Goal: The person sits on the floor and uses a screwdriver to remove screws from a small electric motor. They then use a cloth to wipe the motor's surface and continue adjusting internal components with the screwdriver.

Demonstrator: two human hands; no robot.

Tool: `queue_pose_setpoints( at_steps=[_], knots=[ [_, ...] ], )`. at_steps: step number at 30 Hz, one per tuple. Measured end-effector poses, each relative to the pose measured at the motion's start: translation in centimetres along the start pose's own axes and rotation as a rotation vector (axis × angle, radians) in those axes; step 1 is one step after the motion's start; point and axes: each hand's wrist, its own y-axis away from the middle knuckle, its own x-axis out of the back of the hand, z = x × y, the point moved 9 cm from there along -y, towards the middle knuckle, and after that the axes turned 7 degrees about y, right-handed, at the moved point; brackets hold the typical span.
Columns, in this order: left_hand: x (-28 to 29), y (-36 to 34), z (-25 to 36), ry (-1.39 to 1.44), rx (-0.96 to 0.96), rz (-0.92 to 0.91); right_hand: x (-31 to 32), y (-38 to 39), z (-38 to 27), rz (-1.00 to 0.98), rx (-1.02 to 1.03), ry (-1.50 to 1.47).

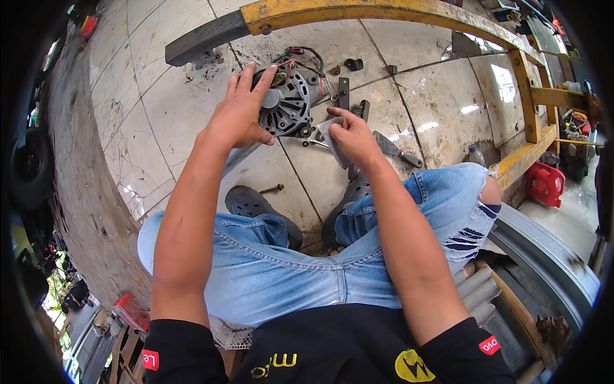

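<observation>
My left hand [243, 109] spreads over the left side of a metal alternator-like housing [294, 102] on the tiles, gripping it with fingertips at the top and thumb at the lower edge. A red wire and black cables run from its top. Just right of it my right hand [355, 139] is closed on a thin grey sheet [332, 131], index finger pointing out. Around that hand lie a dark flat bar [343, 89], a brush [360, 109], a metal spanner-like tool [310, 142] and a putty knife [396, 150].
A yellow metal frame [320, 14] spans the back and right side. A loose bolt [272, 189] lies by my left shoe [249, 206]. A plastic bottle [475, 155] stands near my right knee. A red jerrycan [545, 184], steel channels [543, 249] and a tyre [29, 173] are around the edges.
</observation>
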Motion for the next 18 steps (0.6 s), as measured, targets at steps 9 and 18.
queue_pose_setpoints(
  at_steps=[9,18],
  knots=[
    [-0.3,0.3,-0.8,-0.033,0.081,0.085,2.1,0.7,-3.5,0.203,0.037,-0.123],
    [-0.9,1.2,-1.0,0.061,0.18,0.156,2.0,1.2,-6.6,0.449,0.055,0.134]
  ],
)
